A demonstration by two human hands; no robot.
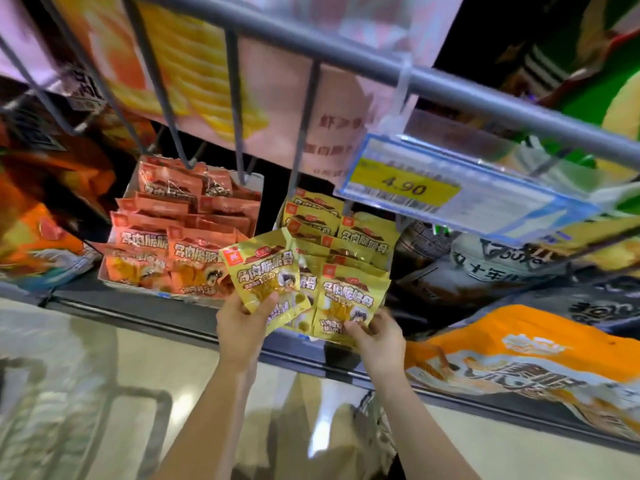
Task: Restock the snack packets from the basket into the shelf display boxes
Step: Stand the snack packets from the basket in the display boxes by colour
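My left hand (242, 323) grips a small stack of yellow snack packets (265, 271) by the bottom edge, held up in front of the shelf. My right hand (379, 336) pinches the lower edge of the front yellow packet (349, 296) standing in the yellow display box (346, 237). That box holds several yellow packets in rows. To its left stands an orange display box (180, 233) filled with several orange packets. The basket does not show clearly.
A grey wire rail (450, 88) with a yellow 4.90 price tag (405, 188) hangs overhead. Large snack bags crowd the shelf: dark ones (485, 268) and an orange-white one (526, 362) at right, orange ones (41, 237) at left. The shelf's dark front edge (138, 310) runs below the boxes.
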